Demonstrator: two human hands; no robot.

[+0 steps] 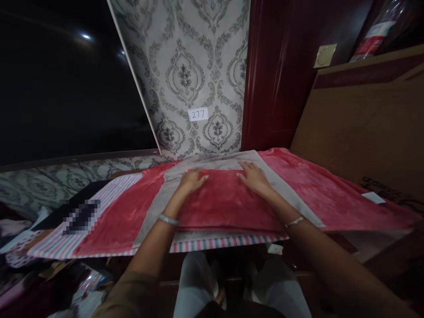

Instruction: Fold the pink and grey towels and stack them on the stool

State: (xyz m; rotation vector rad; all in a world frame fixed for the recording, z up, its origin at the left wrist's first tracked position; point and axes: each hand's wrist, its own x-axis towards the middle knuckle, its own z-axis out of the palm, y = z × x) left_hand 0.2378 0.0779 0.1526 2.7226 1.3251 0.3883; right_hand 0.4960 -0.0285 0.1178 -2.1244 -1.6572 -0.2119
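Observation:
A folded red plush cloth point(225, 201) lies in front of me on a grey cloth point(281, 187). My left hand point(192, 180) rests on its far left corner, thumb spread from the fingers. On the far right corner lies my right hand point(253, 176), fingers stretched out and thumb apart. Neither hand grips anything. Beneath the grey cloth spreads a larger red plush cloth point(314, 190), reaching out on both sides. A striped cloth point(225, 241) shows along the front edge and at the left.
A large dark screen point(66, 84) stands at the left. To the right is a big cardboard box point(371, 128) with a plastic bottle point(374, 37) on top. Patterned wallpaper with a "277" label point(198, 114) is behind. Piled clothes and bags point(89, 287) lie at lower left.

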